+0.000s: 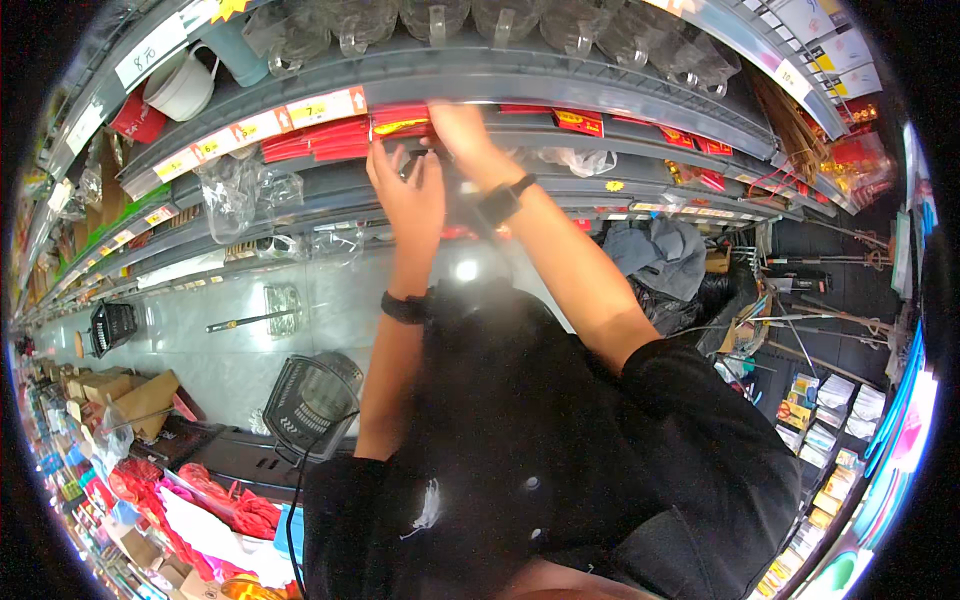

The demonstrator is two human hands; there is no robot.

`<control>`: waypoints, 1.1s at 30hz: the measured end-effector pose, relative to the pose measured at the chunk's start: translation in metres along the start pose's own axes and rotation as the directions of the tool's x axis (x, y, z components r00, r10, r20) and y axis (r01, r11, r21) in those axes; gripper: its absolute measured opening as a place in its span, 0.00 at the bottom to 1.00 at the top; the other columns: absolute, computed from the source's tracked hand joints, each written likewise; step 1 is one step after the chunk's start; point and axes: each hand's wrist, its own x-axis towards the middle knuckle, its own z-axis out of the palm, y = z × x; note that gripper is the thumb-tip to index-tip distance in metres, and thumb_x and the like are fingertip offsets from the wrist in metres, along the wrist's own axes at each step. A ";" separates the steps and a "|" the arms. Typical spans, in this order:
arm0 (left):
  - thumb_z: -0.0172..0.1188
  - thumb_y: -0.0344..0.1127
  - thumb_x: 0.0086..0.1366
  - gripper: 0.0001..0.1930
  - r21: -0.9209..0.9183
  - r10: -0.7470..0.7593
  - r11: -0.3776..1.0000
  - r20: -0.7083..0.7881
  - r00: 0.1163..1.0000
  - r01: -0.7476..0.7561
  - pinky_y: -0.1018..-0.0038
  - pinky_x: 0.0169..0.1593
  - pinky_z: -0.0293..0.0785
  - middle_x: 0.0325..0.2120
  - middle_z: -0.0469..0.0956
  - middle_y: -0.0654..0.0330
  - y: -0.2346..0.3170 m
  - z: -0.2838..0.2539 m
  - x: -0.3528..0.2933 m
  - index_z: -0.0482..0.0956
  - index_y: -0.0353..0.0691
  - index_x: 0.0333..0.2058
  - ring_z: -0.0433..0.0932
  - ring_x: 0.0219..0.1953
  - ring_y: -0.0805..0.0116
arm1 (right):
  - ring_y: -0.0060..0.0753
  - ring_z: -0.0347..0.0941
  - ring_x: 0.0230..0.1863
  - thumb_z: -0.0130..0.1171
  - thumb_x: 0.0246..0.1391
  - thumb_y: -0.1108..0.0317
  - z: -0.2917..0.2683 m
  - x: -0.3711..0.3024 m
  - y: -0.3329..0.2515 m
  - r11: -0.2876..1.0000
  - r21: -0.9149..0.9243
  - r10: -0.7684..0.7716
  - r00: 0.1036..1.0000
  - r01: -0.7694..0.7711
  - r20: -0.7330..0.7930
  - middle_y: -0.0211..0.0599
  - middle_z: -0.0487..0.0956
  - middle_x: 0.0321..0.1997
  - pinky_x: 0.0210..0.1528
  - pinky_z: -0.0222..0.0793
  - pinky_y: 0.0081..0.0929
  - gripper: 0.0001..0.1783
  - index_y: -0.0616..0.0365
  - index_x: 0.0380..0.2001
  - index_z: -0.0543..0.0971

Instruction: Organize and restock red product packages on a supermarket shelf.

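Red packs (330,138) fill the grey shelf (560,95) where we work, both arms raised to it. Our left hand (408,195) curls around a small dark thing (412,160) at the shelf lip, fingers bent on it. Our right hand (458,125) reaches just above, fingers tucked among the packs; we cannot tell whether it grips one. The two hands nearly touch, and the shelf edge with its price tags (290,115) runs right over them, leaving little room overhead.

Clear glass jugs (430,20) hang on the tier beyond, and a white pot (185,85) sits far left. Clear bags (240,190) lie on the tier left of our hands. On the tiled floor (200,320) the aisle lies open to the left, with a black basket (310,405) near us and another basket (112,325) farther off. Cardboard boxes (120,395) crowd the near left. A grey cloth heap (660,255) and dark bags close off the right.
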 end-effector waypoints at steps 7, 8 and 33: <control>0.58 0.22 0.63 0.41 0.080 0.168 0.981 0.086 0.982 -0.175 0.61 0.60 0.74 0.70 0.47 0.44 0.004 0.022 -0.002 0.46 0.32 0.71 0.64 0.66 0.48 | 0.61 0.77 0.34 0.59 0.45 0.63 -0.015 0.056 0.048 0.532 -0.707 -0.645 0.764 0.465 0.018 0.52 0.82 0.28 0.47 0.72 0.49 0.13 0.64 0.22 0.80; 0.58 0.22 0.62 0.41 0.114 0.190 0.974 0.068 0.979 -0.197 0.60 0.60 0.74 0.70 0.46 0.43 0.004 0.018 -0.002 0.47 0.31 0.71 0.64 0.66 0.47 | 0.56 0.78 0.35 0.58 0.46 0.64 -0.013 0.048 0.039 0.508 -0.720 -0.564 0.815 0.472 0.136 0.54 0.81 0.28 0.45 0.72 0.44 0.12 0.65 0.24 0.79; 0.59 0.32 0.60 0.21 0.418 0.405 0.704 0.428 0.808 -0.574 0.51 0.64 0.58 0.54 0.71 0.41 0.012 0.115 -0.002 0.73 0.33 0.53 0.68 0.57 0.42 | 0.63 0.71 0.43 0.56 0.52 0.58 -0.229 -0.010 -0.020 0.361 -0.903 -0.767 0.625 0.231 -0.146 0.57 0.79 0.37 0.50 0.63 0.53 0.18 0.65 0.32 0.80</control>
